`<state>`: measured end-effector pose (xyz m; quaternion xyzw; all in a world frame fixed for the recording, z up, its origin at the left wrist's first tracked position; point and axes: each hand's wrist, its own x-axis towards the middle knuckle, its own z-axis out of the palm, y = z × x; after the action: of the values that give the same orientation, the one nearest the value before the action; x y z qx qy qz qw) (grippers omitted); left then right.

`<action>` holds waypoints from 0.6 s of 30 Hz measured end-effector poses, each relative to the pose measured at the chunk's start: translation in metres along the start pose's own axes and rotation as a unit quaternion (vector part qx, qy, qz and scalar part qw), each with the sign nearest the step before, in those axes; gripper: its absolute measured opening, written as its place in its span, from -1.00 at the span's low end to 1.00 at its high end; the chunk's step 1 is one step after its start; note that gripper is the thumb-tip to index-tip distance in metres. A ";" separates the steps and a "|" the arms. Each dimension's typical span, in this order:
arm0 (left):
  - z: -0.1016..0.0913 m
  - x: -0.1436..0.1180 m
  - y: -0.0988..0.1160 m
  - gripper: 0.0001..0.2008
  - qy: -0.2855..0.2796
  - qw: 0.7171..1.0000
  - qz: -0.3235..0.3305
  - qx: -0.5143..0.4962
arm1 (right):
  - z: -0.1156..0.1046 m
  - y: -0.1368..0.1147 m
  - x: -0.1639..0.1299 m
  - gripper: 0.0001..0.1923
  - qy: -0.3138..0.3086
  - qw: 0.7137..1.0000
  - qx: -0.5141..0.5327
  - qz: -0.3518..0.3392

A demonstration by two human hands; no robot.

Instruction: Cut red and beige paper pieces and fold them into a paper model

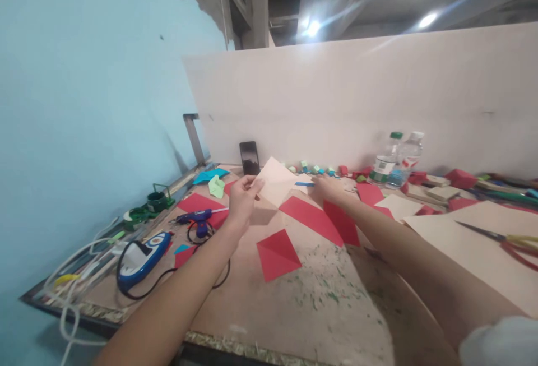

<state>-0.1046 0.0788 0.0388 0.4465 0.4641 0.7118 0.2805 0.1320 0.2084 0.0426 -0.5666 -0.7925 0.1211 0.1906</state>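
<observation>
A pale cream paper square point(275, 182) stands tilted above the table, its left edge pinched in my left hand point(246, 195). My right hand point(328, 189) reaches to the far middle of the table, and a thin blue strip point(304, 184) sticks out to the left from its fingertips. Those fingers are partly hidden, and the strip's exact kind is too small to tell. A small white piece of paper lies behind the strip. Nearer to me is a creased red paper square point(278, 255). Larger red paper point(311, 220) lies just below my hands.
To the left are a blue glue gun point(197, 217), a blue-and-white power strip point(145, 259) with cables, and a green tape dispenser point(157, 200). A phone point(249, 158) leans on the back wall. Two bottles point(383, 161) and scissors point(504, 238) are at right. Green scraps litter the table.
</observation>
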 end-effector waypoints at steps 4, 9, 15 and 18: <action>-0.003 0.004 -0.009 -0.65 0.036 0.999 -0.005 -0.010 | -0.004 -0.005 0.015 -0.63 -0.001 0.999 -0.034 -0.023; -0.010 0.012 -0.014 -0.77 0.129 0.991 0.034 -0.016 | -0.006 -0.020 -0.018 -0.66 0.018 0.992 -0.003 -0.121; -0.018 0.021 -0.019 -0.83 0.176 0.981 0.073 -0.020 | 0.011 -0.033 -0.130 -0.71 -0.101 0.930 0.060 -0.349; -0.013 0.016 -0.019 -0.82 0.158 0.984 0.074 -0.022 | 0.025 -0.040 -0.153 -0.68 -0.131 0.904 0.054 -0.403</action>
<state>-0.1242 0.0945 0.0253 0.3549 0.4524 0.8024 0.1600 0.1309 0.0515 0.0116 -0.1671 -0.9633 0.1493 0.1481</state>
